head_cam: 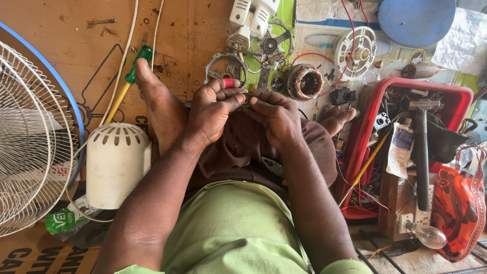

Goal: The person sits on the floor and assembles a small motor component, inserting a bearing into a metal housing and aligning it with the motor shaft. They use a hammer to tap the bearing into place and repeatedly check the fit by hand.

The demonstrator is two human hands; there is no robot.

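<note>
My left hand (213, 109) and my right hand (274, 116) meet above my lap, fingertips pinched together on a small dark part (247, 97) that is mostly hidden between them. A small red piece (229, 82) shows at my left hand's fingers. Both hands hover over my crossed legs in brown trousers (248, 147), with my bare feet (160, 104) resting on the wooden floor.
A white fan motor cover (117, 162) and a fan guard (30, 137) lie at the left. A green-handled screwdriver (133, 71), a motor stator (304, 81) and fan parts lie ahead. At the right a red tray (456, 94) holds a hammer (422, 152) and tools, beside a bulb (428, 234).
</note>
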